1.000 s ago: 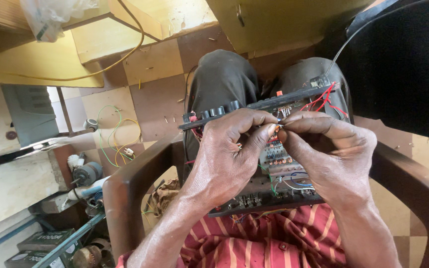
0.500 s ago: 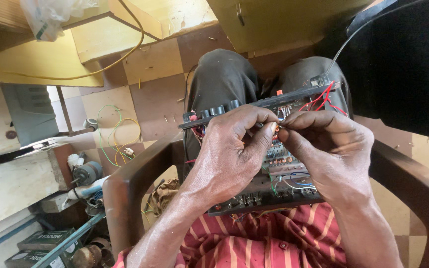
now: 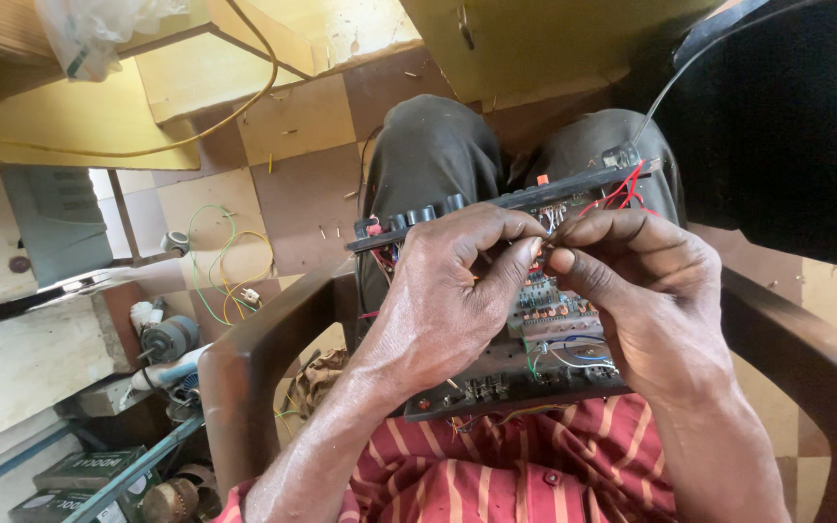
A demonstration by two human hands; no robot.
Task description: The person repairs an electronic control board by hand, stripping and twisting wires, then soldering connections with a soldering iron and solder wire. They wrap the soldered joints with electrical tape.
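Red wires (image 3: 622, 189) run off the far edge of the open amplifier (image 3: 535, 320), which rests on the lap between 2 chair arms (image 3: 244, 378). Left hand (image 3: 448, 300) and right hand (image 3: 646, 291) meet above the board, fingertips pressed together – pinching something too small to make out. Since 1 second ago the hands have barely shifted – fine work in one spot, not yet finished

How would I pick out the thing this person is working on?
Look at the lap of the person seated in the brown armchair. Across the knees lies an open circuit board, under the left hand and right hand. Its black knobs and red wires set it apart.
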